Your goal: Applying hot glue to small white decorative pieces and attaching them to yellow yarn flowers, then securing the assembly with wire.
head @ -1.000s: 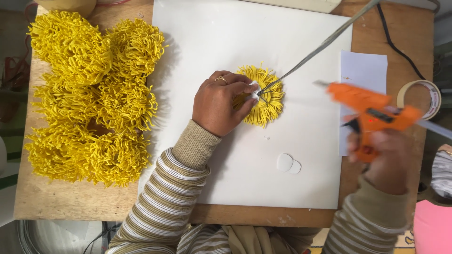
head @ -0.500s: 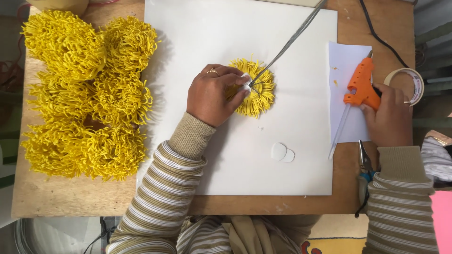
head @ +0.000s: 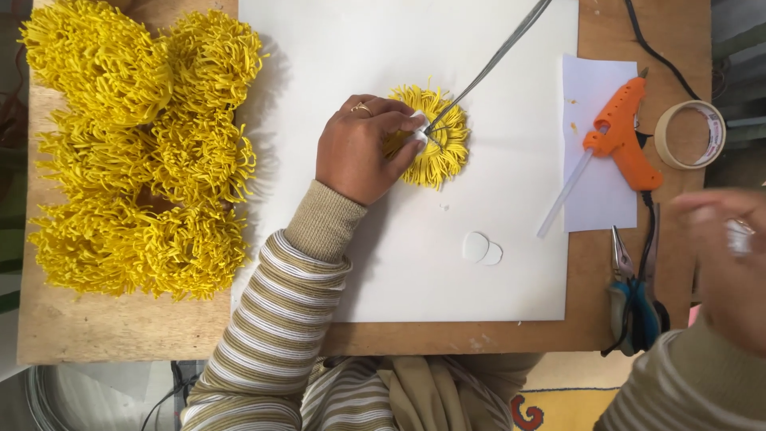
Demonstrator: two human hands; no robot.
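At the near right edge of the table, the right hand [head: 730, 255], blurred so its grip cannot be told, has let go of the orange glue gun [head: 621, 142], now lying on paper [head: 598, 203]. Farther in, left hand [head: 363, 152] fingers press the yellow flower [head: 439, 152] around its wire stem [head: 495, 57] on the white board [head: 399, 263], suggesting the glue is setting.

A large white foam board [head: 383, 263] is lying on the wooden table [head: 120, 335]; left of the board, fringed yellow paper flowers [head: 136, 152] are sitting piled, and right of it an orange plastic glue gun [head: 622, 140] is lying.
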